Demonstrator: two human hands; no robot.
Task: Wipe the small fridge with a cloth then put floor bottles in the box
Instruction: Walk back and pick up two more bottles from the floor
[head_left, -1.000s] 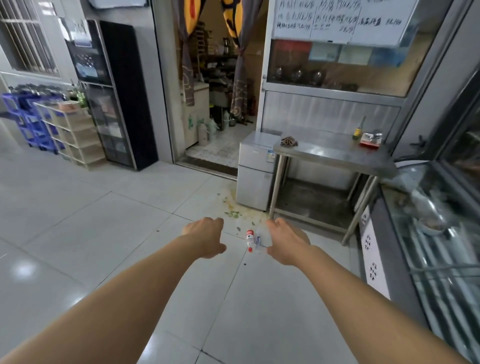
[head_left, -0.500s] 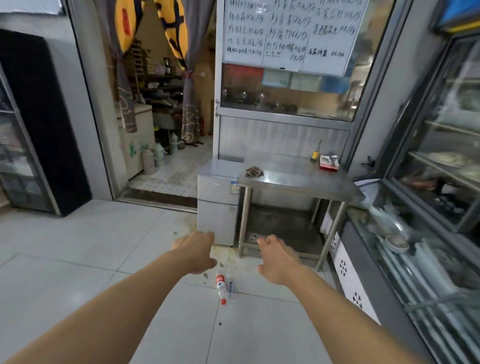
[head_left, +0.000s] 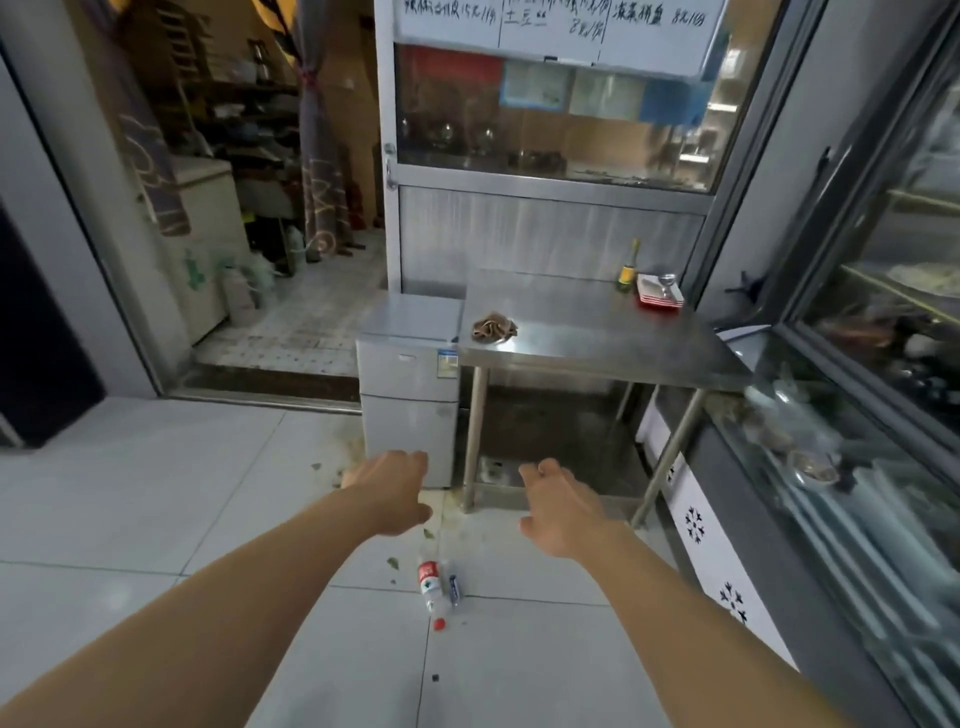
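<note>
A small grey two-door fridge (head_left: 410, 384) stands against the wall, left of a steel table (head_left: 597, 338). A crumpled brown cloth (head_left: 493, 328) lies on the table's left end, beside the fridge top. Two plastic bottles lie on the tiled floor: one with a red label and red cap (head_left: 429, 584), and a smaller one with a blue label (head_left: 454, 588) touching it. My left hand (head_left: 392, 491) and my right hand (head_left: 558, 512) are stretched forward above the floor, fingers relaxed, holding nothing. No box is in view.
A green bottle (head_left: 627, 266) and a red tray (head_left: 660, 293) sit at the table's far end. A glass display counter (head_left: 831, 467) runs along the right. An open doorway (head_left: 275, 260) leads into a kitchen at left. Green scraps litter the floor by the fridge.
I have moved closer to the fridge and table, which now look larger. The floor bottles have slid lower in view, now below my hands. Both hands stay empty.
</note>
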